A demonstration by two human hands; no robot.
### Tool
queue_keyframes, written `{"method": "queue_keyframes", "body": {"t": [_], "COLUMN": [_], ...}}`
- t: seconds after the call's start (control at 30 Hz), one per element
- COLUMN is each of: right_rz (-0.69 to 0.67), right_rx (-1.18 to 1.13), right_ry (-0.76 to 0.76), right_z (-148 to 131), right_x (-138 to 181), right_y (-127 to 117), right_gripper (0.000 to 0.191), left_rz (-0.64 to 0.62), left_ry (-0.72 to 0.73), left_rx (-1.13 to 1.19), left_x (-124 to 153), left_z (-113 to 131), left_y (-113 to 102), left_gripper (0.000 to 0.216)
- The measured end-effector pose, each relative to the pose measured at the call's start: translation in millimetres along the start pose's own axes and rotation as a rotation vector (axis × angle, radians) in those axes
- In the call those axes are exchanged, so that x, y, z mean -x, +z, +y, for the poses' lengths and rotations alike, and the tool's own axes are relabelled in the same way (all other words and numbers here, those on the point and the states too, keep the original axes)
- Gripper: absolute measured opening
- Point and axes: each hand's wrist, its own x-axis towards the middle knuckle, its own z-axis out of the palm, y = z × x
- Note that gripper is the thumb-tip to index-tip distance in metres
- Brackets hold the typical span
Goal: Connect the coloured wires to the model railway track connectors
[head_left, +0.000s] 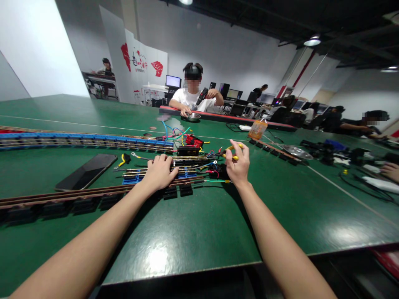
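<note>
My left hand (158, 172) is curled over a short bundle of metal rails with blue clips (130, 176), fingers across the top and thumb along the near side. My right hand (238, 164) grips pliers with yellow handles (232, 147) between thumb and fingers. The dark jaws point left at thin colored wires near the rails' right end. Below these wires sits a black block (222, 171); a green wire (216, 181) runs beneath my right hand. A black part (188, 150) and a red part (193, 141) lie just behind the rails.
A long blue-backed rail (87, 141) and a brown rail with black feet (77, 195) stretch left. Between them lies a phone (87, 171). An orange-filled bag (257, 128) and metal dish (297, 152) are at right. Across the green table (199, 232), a person (195, 93) holds a drill.
</note>
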Motion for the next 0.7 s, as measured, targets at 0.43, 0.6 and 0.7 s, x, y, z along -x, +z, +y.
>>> {"method": "queue_keyframes", "body": {"t": [0.43, 0.6, 0.7], "right_rz": [-0.118, -0.104, -0.142], "right_rx": [-0.136, -0.138, -0.151], "right_ry": [0.121, 0.096, 0.093], "right_z": [1.2, 2.1, 4.4], "right_x": [2.7, 3.5, 3.9], "right_y": [-5.3, -7.3, -6.6], "right_gripper": [0.033, 0.036, 0.035], "left_rz": [-0.001, -0.002, -0.001], "left_ry": [0.002, 0.003, 0.003], "left_rx": [0.009, 0.011, 0.008], "left_x": [0.2, -0.2, -0.3], "left_z": [0.2, 0.1, -0.1], "left_y": [-0.6, -0.4, 0.0], "left_gripper": [0.04, 0.041, 0.041]}}
